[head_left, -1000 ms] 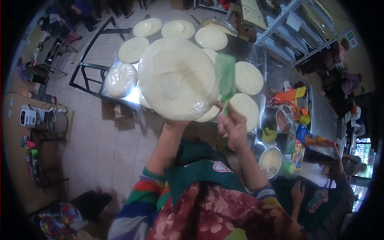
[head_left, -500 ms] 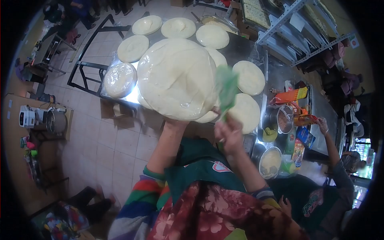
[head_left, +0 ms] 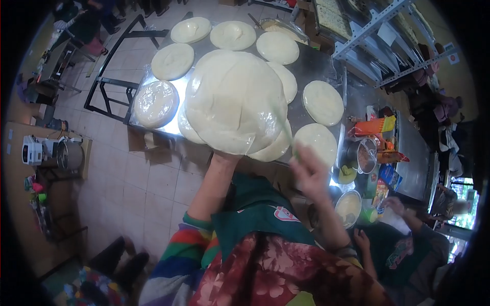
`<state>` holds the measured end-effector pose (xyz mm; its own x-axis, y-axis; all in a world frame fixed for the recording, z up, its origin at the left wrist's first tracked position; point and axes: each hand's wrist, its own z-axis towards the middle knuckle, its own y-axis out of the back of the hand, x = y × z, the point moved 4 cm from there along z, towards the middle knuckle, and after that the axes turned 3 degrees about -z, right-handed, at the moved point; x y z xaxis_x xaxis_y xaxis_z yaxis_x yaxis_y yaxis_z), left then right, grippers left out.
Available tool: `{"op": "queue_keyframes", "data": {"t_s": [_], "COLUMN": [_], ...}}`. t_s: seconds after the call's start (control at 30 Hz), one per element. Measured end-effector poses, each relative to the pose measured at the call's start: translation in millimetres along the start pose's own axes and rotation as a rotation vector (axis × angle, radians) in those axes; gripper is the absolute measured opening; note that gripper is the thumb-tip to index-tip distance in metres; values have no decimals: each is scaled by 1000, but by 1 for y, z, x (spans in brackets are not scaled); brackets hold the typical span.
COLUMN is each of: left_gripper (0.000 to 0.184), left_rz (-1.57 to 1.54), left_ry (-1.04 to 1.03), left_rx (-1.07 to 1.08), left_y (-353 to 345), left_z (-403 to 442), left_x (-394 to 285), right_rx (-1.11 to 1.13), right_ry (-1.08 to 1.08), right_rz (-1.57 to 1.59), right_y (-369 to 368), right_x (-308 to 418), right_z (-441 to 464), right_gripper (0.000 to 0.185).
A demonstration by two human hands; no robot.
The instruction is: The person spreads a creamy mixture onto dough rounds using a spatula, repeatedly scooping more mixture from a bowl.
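My left hand (head_left: 225, 159) is underneath a large round disc coated in pale, glossy cream (head_left: 235, 102), holding it up above the table; its fingers are hidden below. At the disc's right edge, my right hand (head_left: 310, 172) is closed round the handle of a green spatula (head_left: 282, 120). Motion smears both that hand and the blade, which looks edge-on. Similar pale discs lie around the raised one, among them a shiny one (head_left: 156, 104) at left and another (head_left: 315, 145) beside my right hand.
A metal table (head_left: 217, 48) bears the discs. To the right are a bowl of brownish filling (head_left: 366, 155), an orange packet (head_left: 375, 126) and a bowl of pale mix (head_left: 348, 209). A co-worker's hand (head_left: 395, 205) is near these. A metal rack (head_left: 375, 35) stands at upper right.
My right hand and the spatula have moved right and slightly down, and the blade has turned edge-on. The raised disc has shifted slightly right. The co-worker's arm has come down from the packets.
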<state>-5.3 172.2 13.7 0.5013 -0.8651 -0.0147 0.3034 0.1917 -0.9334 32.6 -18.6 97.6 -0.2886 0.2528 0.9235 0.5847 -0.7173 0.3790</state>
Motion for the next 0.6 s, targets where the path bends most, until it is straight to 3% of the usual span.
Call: {"op": "queue_keyframes", "data": {"t_s": [0.1,0.17,0.23,0.3,0.4,0.5,0.57,0.6], "left_gripper": [68,69,69,69,70,70,70,70], "left_rz": [-2,7,21,22,8,4,1,-4], "left_ry": [10,16,18,23,38,57,72,86], "left_rx": [-22,-34,-37,-54,-64,-66,-65,-62], "left_y": [6,11,14,19,25,29,30,30], "left_z": [4,6,10,16,37,54,61,66], "left_x": [-8,-15,-27,-39,-52,-65,-72,-75], "right_rx": [-16,181,324,310,16,47,83,114], "right_ry": [66,162,161,123,56,-14,192,152], "right_rz": [-107,-301,-263,-186,-136,-196,-218,-146], "right_y": [8,-23,-46,-52,-35,-63,-99,-112], "right_x": [4,13,24,29,7,8,25,30], "right_z": [42,26,7,13,59,61,43,42], "right_gripper": [37,40,44,42,38,39,38,38]}}
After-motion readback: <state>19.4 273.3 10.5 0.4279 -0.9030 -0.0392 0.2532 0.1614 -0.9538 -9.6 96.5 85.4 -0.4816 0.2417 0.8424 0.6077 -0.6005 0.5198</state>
